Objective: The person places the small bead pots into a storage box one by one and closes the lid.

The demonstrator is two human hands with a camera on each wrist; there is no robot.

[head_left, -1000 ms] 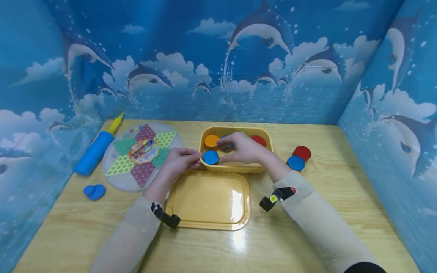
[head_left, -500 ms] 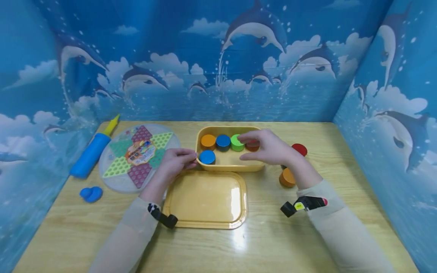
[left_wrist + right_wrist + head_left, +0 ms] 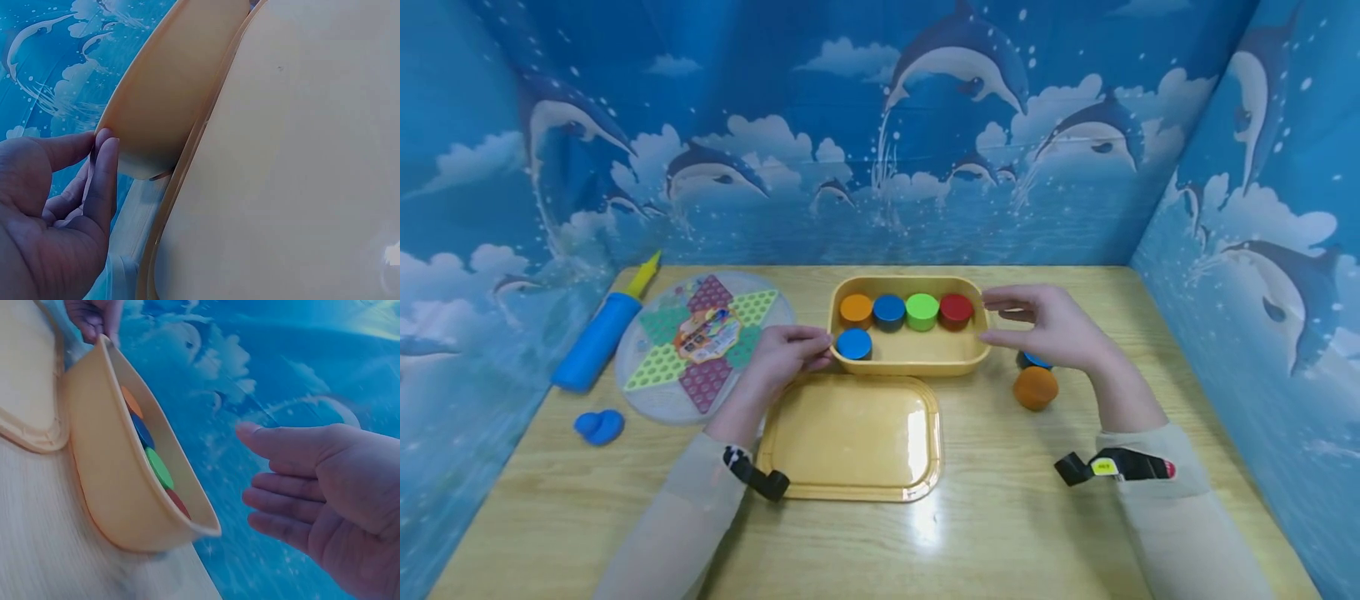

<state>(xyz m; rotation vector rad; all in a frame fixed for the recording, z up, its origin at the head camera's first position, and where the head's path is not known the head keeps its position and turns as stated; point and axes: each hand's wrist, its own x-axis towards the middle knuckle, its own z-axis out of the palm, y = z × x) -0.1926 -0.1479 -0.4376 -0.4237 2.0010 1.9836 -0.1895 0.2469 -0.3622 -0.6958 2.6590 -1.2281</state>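
A yellow plastic box [image 3: 910,367] stands on the table with several short round cylinders inside. Along its back are an orange cylinder [image 3: 856,310], a dark blue one [image 3: 889,312], a green one [image 3: 922,312] and a red one [image 3: 956,311]. A lighter blue cylinder [image 3: 853,343] sits at its front left. My left hand [image 3: 790,350] pinches the box's left rim between thumb and fingers. Past the right end, my right hand [image 3: 1056,327] extends its fingers toward the rim, and the right wrist view shows this hand [image 3: 337,487] holding nothing.
The yellow lid [image 3: 850,437] lies in front of the box. Right of it are an orange cylinder [image 3: 1036,388] and a blue one [image 3: 1033,361] partly hidden by my hand. At left are a round star-patterned game board [image 3: 707,342], a blue pump [image 3: 595,346] and a small blue object [image 3: 599,427].
My right hand has drawn back out of the box to the right, uncovering the green and red cylinders. My left hand stays at the left rim.
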